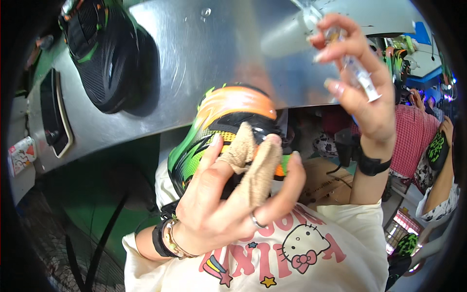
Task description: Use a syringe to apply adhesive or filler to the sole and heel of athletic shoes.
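My left hand (219, 197) is closed around a green, orange and black sports shoe (236, 100), held at the table's front edge in front of my chest. Beige cloth-like covers (262, 170) wrap two of its fingers, which press at the shoe's opening. Raised to the right of the shoe and apart from it, my right hand (365, 73) grips a clear plastic syringe (359, 77) between bent fingers. The syringe's plunger end points down toward the palm. Its front end, at the top, is blurred.
A metal table (185, 73) spans the front. On its left stand a black shoe (114, 68) and a phone-like dark slab (54, 112). A small clear drop (206, 13) lies near the far side. At right, a co-worker's hand (446, 129) is beside a green-and-black sole. A cardboard box (326, 182) sits below.
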A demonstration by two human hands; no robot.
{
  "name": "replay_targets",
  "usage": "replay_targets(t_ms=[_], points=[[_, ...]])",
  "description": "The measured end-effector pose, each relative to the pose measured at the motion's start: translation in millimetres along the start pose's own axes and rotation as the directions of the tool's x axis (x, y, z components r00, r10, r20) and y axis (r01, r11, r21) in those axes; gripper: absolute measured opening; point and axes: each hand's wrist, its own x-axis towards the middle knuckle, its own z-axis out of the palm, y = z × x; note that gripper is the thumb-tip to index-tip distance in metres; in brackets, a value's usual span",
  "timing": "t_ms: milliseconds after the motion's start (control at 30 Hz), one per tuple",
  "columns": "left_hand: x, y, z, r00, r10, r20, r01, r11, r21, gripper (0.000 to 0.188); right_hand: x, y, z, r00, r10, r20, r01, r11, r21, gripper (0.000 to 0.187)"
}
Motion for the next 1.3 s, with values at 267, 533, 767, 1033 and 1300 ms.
replay_targets(t_ms=[267, 533, 767, 1033, 1300], points=[[7.6, -14.2, -19.8, 1.0, -0.017, 0.014, 0.019, 0.989, -0.15, 0.055, -63.7, 7.8, 19.4, 0.955, 0.086, -0.283, -0.038, 0.985, 0.17, 0.012], [108.4, 16.7, -113.7, 0.673, 0.609, 0.419, -0.248, 0.72, -0.649, 0.034, -113.0, 2.1, 22.1, 0.78, 0.051, -0.624, 0.166, 0.944, 0.285, 0.016], [176.3, 9.6, -81.6, 0.376, 0.815, 0.441, -0.772, 0.539, -0.337, 0.06, -144.4, 11.6, 42.0, 0.659, 0.114, -0.744, 0.153, 0.948, 0.281, 0.013], [139.5, -76.6, -22.6, 0.626, 0.493, 0.604, -0.629, 0.777, 0.017, 0.065, -156.9, 24.5, 61.8, 0.642, 0.156, -0.75, 0.096, 0.955, 0.281, 0.014], [117.9, -106.0, -68.9, 0.902, 0.224, 0.368, -0.283, 0.952, 0.114, 0.065, -163.0, 36.1, 73.4, 0.648, 0.195, -0.737, 0.067, 0.948, 0.31, 0.023]])
